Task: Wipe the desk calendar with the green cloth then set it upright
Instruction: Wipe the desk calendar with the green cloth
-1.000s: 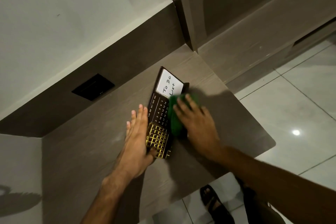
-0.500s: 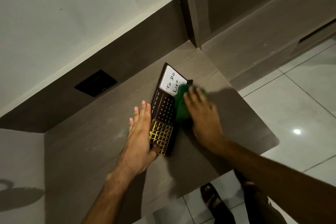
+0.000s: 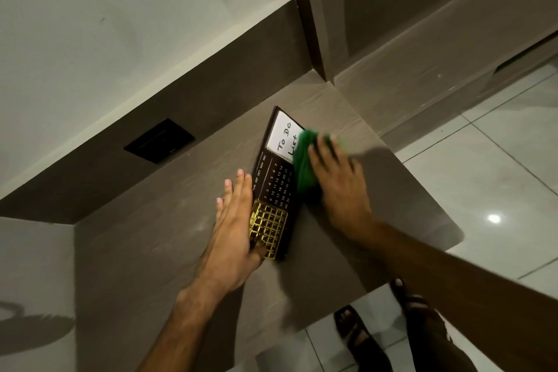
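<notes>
Brown wood-grain desk, seen from above, with a person's two bare hands at work on it. Nearest, the left hand lies flat and open, fingers together and straight, its thumb side pressed against the near left edge of the desk calendar, bracing it without gripping. The calendar lies face up and flat on the desk, its long axis running from the gold grid at the near end to the white "To Do List" panel at the far end. To its right, the right hand presses palm-down on the green cloth, fingers spread over it, the cloth covering the calendar's right edge and far corner. Wiping appears under way; the calendar is not yet upright. The left hand is nearer its lower end.
</notes>
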Available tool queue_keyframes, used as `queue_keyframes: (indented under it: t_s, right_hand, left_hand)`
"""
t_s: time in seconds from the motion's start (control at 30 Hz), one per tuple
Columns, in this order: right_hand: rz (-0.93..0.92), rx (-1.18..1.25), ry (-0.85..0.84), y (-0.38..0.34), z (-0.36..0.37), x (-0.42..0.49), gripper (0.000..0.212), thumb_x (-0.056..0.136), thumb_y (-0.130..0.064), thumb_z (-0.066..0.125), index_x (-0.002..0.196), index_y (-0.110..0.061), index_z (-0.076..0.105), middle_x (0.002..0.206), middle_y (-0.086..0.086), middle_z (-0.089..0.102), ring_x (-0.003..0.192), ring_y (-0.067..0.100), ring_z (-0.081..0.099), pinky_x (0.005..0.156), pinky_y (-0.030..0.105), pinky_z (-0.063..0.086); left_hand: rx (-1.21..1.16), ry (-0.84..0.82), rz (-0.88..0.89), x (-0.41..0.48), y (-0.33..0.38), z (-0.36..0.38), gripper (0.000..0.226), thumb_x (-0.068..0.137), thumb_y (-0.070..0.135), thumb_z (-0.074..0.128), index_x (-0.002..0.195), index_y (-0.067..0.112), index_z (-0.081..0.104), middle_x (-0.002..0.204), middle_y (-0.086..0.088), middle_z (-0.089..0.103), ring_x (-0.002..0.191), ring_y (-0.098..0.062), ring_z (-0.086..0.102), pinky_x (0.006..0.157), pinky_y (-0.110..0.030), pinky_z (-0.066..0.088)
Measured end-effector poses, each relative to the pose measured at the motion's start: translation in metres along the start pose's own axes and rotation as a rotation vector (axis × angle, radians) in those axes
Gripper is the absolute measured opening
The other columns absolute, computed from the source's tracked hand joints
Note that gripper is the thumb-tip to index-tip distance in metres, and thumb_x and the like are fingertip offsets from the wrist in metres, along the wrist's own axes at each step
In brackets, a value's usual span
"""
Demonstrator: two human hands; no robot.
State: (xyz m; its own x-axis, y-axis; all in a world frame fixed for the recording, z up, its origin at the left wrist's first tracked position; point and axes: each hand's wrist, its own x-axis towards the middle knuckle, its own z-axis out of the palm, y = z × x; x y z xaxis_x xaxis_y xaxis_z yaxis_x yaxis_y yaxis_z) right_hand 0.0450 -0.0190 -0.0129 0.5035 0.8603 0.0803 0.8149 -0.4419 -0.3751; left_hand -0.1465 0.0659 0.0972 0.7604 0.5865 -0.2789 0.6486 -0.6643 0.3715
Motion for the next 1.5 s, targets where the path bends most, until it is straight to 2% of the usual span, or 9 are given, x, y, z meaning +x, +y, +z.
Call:
queue_keyframes:
  t_s: [0.13, 0.33, 0.43, 0.6, 0.87, 1.0, 1.1, 1.37, 1.5]
  right_hand:
    - [0.229, -0.001, 0.080, 0.001, -0.017, 0.052, 0.093, 0.076, -0.016, 0.069, 0.152, -0.008, 0.015, 0.161, 0.016, 0.012, 0.146, 0.034, 0.014, 0.105, 0.055, 0.035]
    - [-0.123, 0.047, -0.017, -0.041, 0.022, -0.056, 0.087, 0.077, -0.024, 0.059, 0.151, -0.006, 0.016, 0.160, 0.016, 0.014, 0.146, 0.032, 0.018, 0.100, 0.055, 0.038]
    - [-0.061, -0.007, -0.028, -0.020, 0.012, -0.024, 0.097, 0.077, -0.027, 0.069, 0.152, -0.007, 0.011, 0.162, 0.016, 0.005, 0.147, 0.032, 0.011, 0.104, 0.054, 0.034]
    - [0.241, -0.047, 0.045, 0.004, -0.016, 0.059, 0.090, 0.085, -0.024, 0.066, 0.152, -0.004, 0.010, 0.160, 0.022, 0.004, 0.145, 0.036, 0.015, 0.105, 0.052, 0.036]
    - [-0.091, 0.077, -0.041, -0.040, 0.021, -0.051, 0.093, 0.072, -0.025, 0.058, 0.151, -0.006, 0.013, 0.161, 0.017, 0.010, 0.141, 0.035, 0.021, 0.097, 0.055, 0.041]
    - [0.141, -0.002, 0.009, -0.009, 0.000, 0.024, 0.102, 0.075, -0.023, 0.074, 0.152, -0.004, 0.010, 0.161, 0.021, 0.002, 0.141, 0.038, 0.020, 0.103, 0.053, 0.035]
    - [0.283, -0.052, 0.065, 0.001, -0.018, 0.073, 0.085, 0.088, -0.027, 0.063, 0.151, -0.003, 0.012, 0.160, 0.022, 0.006, 0.140, 0.036, 0.027, 0.105, 0.049, 0.037]
    - [-0.004, 0.052, -0.044, -0.028, 0.013, -0.020, 0.103, 0.072, -0.024, 0.072, 0.152, -0.005, 0.011, 0.161, 0.019, 0.007, 0.138, 0.037, 0.024, 0.099, 0.053, 0.040]
    - [0.192, -0.045, 0.019, -0.003, -0.004, 0.054, 0.090, 0.084, -0.023, 0.065, 0.152, -0.003, 0.010, 0.160, 0.022, 0.006, 0.139, 0.038, 0.025, 0.102, 0.052, 0.037]
  left_hand:
    - [-0.010, -0.008, -0.003, 0.000, 0.000, -0.001, 0.129, 0.076, 0.003, 0.077, 0.151, 0.034, -0.023, 0.161, 0.015, -0.027, 0.151, -0.009, -0.028, 0.111, -0.018, -0.026]
    - [-0.003, 0.005, -0.004, 0.001, 0.002, -0.001, 0.127, 0.076, 0.008, 0.079, 0.154, 0.028, -0.019, 0.162, 0.013, -0.026, 0.151, -0.011, -0.028, 0.119, -0.030, -0.021]
    - [-0.012, -0.008, -0.010, 0.000, 0.003, -0.002, 0.127, 0.076, 0.005, 0.078, 0.154, 0.028, -0.019, 0.162, 0.013, -0.026, 0.151, -0.010, -0.028, 0.123, -0.034, -0.018]
    - [-0.015, -0.017, -0.007, 0.000, 0.003, -0.003, 0.127, 0.076, 0.005, 0.078, 0.154, 0.029, -0.020, 0.162, 0.013, -0.026, 0.151, -0.011, -0.027, 0.120, -0.032, -0.019]
    - [-0.009, -0.012, -0.009, 0.001, -0.001, 0.000, 0.128, 0.077, 0.006, 0.077, 0.152, 0.030, -0.023, 0.163, 0.011, -0.028, 0.150, -0.010, -0.029, 0.121, -0.034, -0.019]
    - [-0.016, -0.014, -0.020, 0.001, -0.001, -0.001, 0.128, 0.076, 0.003, 0.077, 0.152, 0.032, -0.022, 0.163, 0.012, -0.027, 0.151, -0.010, -0.027, 0.117, -0.030, -0.022]
    - [-0.018, -0.016, -0.026, 0.001, -0.002, 0.000, 0.127, 0.076, 0.002, 0.076, 0.153, 0.033, -0.021, 0.163, 0.014, -0.026, 0.151, -0.009, -0.027, 0.118, -0.032, -0.022]
    - [-0.014, -0.010, -0.009, 0.001, -0.004, 0.001, 0.130, 0.075, 0.005, 0.078, 0.152, 0.034, -0.022, 0.162, 0.016, -0.028, 0.149, -0.005, -0.030, 0.116, -0.026, -0.024]
    - [-0.026, -0.020, -0.017, 0.001, -0.003, -0.001, 0.129, 0.075, 0.004, 0.078, 0.153, 0.033, -0.021, 0.163, 0.014, -0.026, 0.151, -0.009, -0.027, 0.116, -0.028, -0.023]
